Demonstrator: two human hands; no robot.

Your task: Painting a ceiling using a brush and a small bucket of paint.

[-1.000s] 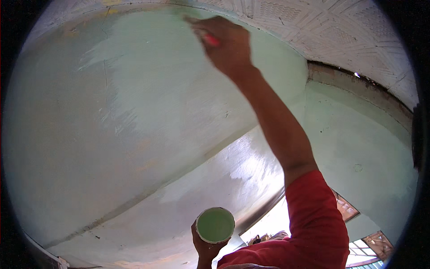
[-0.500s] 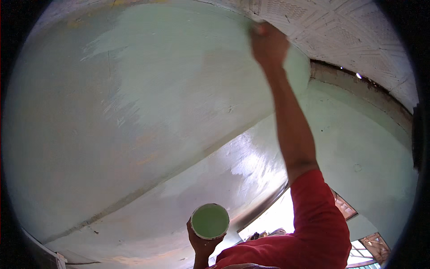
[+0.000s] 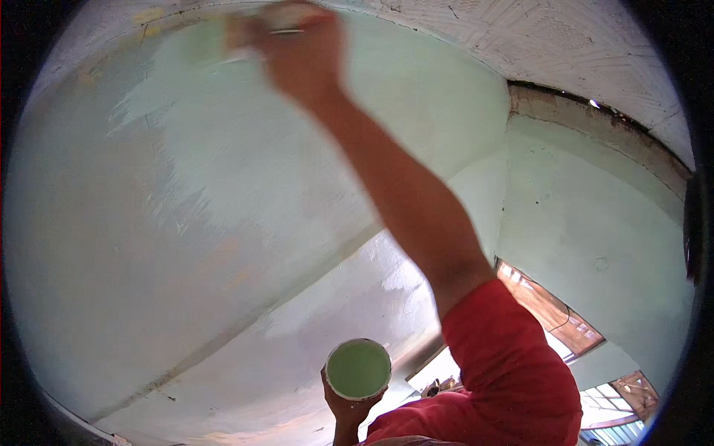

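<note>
Near the top of the broad wall (image 3: pixel 201 275), just below the patterned ceiling (image 3: pixel 543 44), the right hand (image 3: pixel 305 56) is gripping what appears to be a paintbrush (image 3: pixel 236 36); the fingers are curling around its handle, and the working end is pointing left; blur is hiding the bristles, so whether they are touching the surface cannot be told; low in the view, the left hand (image 3: pixel 348 409) is grasping a round container (image 3: pixel 357 398) from its near side; the open mouth is facing the camera and showing green paint (image 3: pixel 358 368) inside; a lighter green patch (image 3: pixel 245 134) is covering the upper middle of the wall, its ragged left edge bordering a duller, greyer surface; the step in hand is judged to be spreading paint along the upper margin of the wall; the next move is probably calling for a controlled stroke across the duller surface, clear of the ceiling; should the bristles be running dry, reloading is calling for level support from the left hand, so that paint is not spilling.
</note>
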